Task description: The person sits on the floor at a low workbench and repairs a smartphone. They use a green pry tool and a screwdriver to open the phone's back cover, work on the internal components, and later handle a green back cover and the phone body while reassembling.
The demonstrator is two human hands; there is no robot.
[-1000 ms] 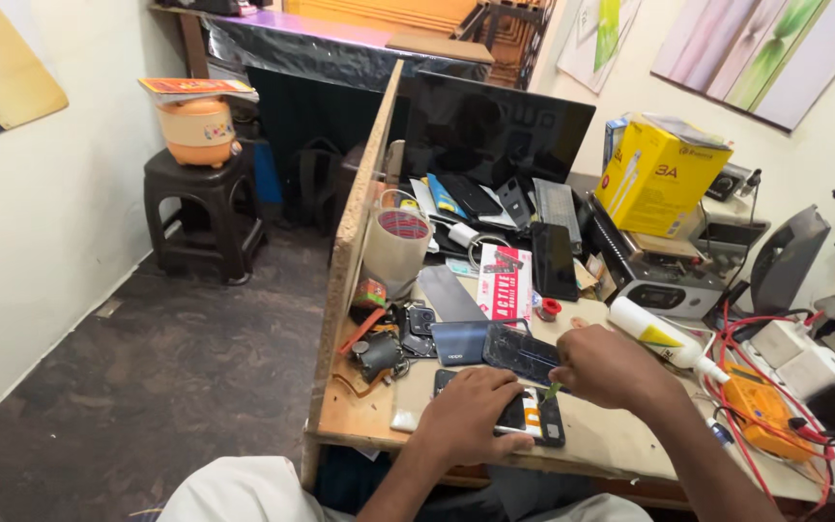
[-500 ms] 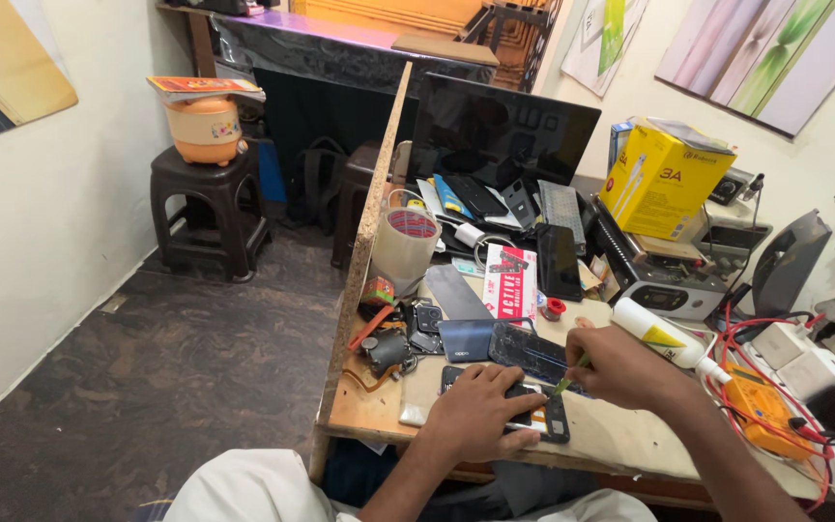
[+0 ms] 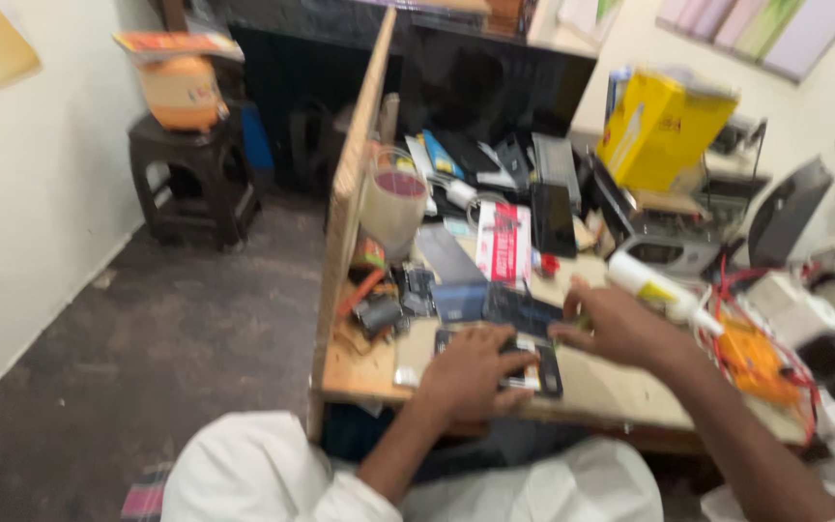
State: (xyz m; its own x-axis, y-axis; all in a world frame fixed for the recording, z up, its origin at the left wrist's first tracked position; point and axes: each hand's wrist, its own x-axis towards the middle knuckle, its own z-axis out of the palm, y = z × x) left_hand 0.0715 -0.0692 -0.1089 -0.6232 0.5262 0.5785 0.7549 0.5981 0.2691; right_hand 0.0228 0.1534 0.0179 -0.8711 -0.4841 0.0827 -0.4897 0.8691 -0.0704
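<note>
Head view, looking down at a cluttered wooden workbench [image 3: 379,372]. Your left hand [image 3: 471,372] lies palm down, fingers spread, on an opened phone [image 3: 524,362] that rests flat near the bench's front edge; the hand covers the phone's left half, and only its right end, with exposed dark and yellowish parts, shows beyond your fingertips. The hand presses on the phone rather than closing around it. Your right hand [image 3: 620,324] hovers just right of and slightly behind the phone, fingers drawn together toward its right end; motion blur hides whether they pinch a small tool or part, so its grasp cannot be told.

Just behind the phone lies a dark flat panel [image 3: 524,311], touching or nearly touching it. Farther back stand a red-and-white box [image 3: 503,242], a clear tub with a dark red lid [image 3: 395,198] and a yellow carton [image 3: 664,130]. A white bottle [image 3: 654,285] lies just behind your right wrist, and an orange device with red wires [image 3: 756,358] sits to the right.
</note>
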